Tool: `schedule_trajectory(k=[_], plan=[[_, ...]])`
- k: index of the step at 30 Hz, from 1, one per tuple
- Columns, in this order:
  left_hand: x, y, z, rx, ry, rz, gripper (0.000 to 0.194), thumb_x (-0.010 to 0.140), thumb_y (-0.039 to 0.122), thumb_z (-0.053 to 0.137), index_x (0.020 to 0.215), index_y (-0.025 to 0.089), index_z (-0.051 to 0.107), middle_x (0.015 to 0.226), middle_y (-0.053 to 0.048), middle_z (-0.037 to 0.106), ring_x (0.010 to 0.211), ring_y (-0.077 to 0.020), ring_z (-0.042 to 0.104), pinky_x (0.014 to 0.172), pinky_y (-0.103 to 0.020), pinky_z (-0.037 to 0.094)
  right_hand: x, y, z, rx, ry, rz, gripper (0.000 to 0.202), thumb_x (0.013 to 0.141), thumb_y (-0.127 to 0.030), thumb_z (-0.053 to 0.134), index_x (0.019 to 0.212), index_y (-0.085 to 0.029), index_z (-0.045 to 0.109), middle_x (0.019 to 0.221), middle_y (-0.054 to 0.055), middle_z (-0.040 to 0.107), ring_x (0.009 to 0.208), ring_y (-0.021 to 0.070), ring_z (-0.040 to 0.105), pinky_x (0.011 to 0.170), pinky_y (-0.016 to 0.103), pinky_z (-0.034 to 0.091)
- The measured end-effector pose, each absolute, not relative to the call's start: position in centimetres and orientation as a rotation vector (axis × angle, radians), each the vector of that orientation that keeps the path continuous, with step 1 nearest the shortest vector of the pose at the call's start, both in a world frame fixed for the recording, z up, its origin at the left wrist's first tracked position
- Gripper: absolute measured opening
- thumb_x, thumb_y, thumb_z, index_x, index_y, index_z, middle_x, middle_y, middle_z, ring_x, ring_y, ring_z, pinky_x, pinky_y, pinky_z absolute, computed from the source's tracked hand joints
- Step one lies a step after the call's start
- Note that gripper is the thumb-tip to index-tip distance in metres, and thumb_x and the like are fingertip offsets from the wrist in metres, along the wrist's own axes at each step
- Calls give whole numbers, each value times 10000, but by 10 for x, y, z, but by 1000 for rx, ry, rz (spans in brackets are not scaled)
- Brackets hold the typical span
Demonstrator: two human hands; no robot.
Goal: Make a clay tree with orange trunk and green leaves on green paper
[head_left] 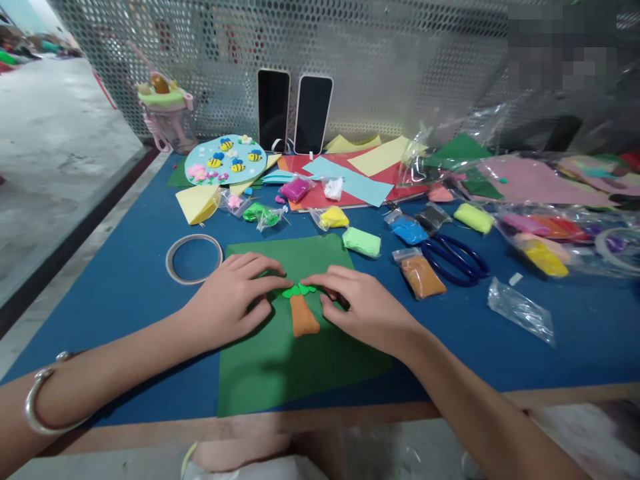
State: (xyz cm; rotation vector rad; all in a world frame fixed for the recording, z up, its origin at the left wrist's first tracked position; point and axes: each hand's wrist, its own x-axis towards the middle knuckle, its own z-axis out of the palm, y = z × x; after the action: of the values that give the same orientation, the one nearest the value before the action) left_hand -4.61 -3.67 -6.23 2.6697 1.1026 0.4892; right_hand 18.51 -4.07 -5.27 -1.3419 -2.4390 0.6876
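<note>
A dark green sheet (260, 380) lies on the blue table. On it is a brown clay trunk shape (303, 316), with bright green clay pieces (299, 291) along its top edge. My left hand (240, 293) rests on the sheet at the left of the green clay, its index fingertip touching it, fingers apart and holding nothing. From the right, my right hand (363, 303) reaches the other end of the green clay with its index fingertip; its fingers are bent and apart, with nothing gripped.
Tape roll (173, 273) at left; light green clay (361, 243), brown clay packet (423, 275), blue scissors (463, 275) and plastic wrapper (520, 311) at right. Behind stand two phones (273, 103), a bee-decorated card (200, 155) and a cup (173, 127); coloured papers (367, 183) lie near them.
</note>
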Motion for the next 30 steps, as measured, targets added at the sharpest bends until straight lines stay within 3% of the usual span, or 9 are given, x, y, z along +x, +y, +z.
schedule_trajectory(k=[6,11,22,27,30], plan=[[-42,-39,-63,2632,1126,511,390,796,105,418,1110,226,614,1178,-52,589,1117,-237,483,930,-431,371,186,-41,-51,-1339,-2382,674,365,788,-85,462,1085,-191,645,837,23,591,629,108,532,588,228,391],[-41,-38,-64,2550,1106,534,430,770,82,426,1120,237,622,1200,-48,567,1148,-238,446,987,-450,360,187,-42,-51,-1311,-2416,654,342,796,-88,475,1075,-182,649,854,34,598,686,126,552,620,238,400],[-40,-35,-61,2671,1122,606,413,790,87,430,1142,220,599,1204,-58,559,1154,-241,447,981,-449,365,189,-41,-51,-1294,-2383,631,317,804,-81,456,1026,-191,653,803,10,569,660,114,537,625,240,402],[-50,2,-53,2767,1312,866,278,843,164,459,1078,206,601,1153,-82,565,1098,-245,507,950,-438,401,181,-25,-42,-1277,-2342,493,276,802,-91,482,988,-176,666,808,26,596,651,120,546,621,243,415],[-51,29,-56,2756,1471,856,312,858,261,495,1158,190,541,1173,-110,536,1063,-263,541,883,-417,455,168,-1,-37,-1227,-2377,397,261,787,-93,520,995,-159,663,832,44,632,703,143,574,680,270,441]])
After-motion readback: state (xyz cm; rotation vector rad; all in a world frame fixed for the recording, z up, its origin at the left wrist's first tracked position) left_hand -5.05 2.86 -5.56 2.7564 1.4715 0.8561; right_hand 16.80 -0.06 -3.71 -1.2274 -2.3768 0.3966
